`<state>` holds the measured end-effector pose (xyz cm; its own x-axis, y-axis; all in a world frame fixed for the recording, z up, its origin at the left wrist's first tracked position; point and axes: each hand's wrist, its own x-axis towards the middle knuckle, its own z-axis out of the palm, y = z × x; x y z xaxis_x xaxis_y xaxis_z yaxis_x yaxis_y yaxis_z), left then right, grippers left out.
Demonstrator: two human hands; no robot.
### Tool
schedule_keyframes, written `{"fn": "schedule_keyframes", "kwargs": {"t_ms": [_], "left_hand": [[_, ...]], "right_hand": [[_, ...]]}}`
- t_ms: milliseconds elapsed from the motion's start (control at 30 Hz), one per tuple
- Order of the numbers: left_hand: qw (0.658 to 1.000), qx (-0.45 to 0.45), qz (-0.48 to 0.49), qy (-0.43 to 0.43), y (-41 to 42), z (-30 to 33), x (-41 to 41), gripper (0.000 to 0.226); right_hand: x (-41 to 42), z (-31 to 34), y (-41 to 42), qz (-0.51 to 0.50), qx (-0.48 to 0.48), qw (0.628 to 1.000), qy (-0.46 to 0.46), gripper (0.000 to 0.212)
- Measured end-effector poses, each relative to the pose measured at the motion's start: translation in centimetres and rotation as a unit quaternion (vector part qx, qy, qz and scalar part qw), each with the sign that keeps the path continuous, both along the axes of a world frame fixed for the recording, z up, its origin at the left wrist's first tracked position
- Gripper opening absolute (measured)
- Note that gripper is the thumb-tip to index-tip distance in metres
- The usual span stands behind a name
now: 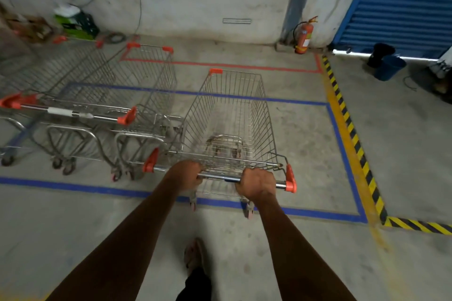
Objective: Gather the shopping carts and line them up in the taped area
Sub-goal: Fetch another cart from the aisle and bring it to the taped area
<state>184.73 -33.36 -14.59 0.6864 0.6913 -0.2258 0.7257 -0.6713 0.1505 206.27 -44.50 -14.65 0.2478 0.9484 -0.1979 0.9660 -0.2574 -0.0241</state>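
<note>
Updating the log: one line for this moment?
both hands grip cart handle | rear wheels on blue tape | two carts left

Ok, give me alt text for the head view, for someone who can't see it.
Both hands, left hand and right hand, grip the handle of a shopping cart entering the blue taped area. Two parked carts stand to its left.

No text, brand or number can be read anywhere: the pale label on the red fire extinguisher (304, 36) by the wall and the markings on the green box (73, 23) at far left are too blurred.
</note>
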Motion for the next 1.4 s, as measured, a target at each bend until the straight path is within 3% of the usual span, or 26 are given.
{"fn": "schedule_keyframes", "kwargs": {"t_ms": [233,733,1167,1400], "left_hand": [[0.998,0.002,-0.021,0.061,9.3,-0.5,3.3,0.031],[0.999,0.018,-0.024,0.018,21.9,-1.1,7.0,0.029],[1.000,0.002,-0.001,0.017,22.9,-1.0,7.5,0.025],[1.000,0.004,-0.012,0.005,20.7,-1.1,6.6,0.024]], "right_hand": [[3.1,0.3,8.7,0.003,0.012,1.000,-0.020,0.040],[7.5,-0.3,21.7,-0.005,0.009,1.000,-0.012,0.036],[8.4,-0.6,22.9,0.011,0.000,1.000,0.003,0.030],[7.6,-1.0,20.8,0.014,0.000,1.000,-0.007,0.040]]}}
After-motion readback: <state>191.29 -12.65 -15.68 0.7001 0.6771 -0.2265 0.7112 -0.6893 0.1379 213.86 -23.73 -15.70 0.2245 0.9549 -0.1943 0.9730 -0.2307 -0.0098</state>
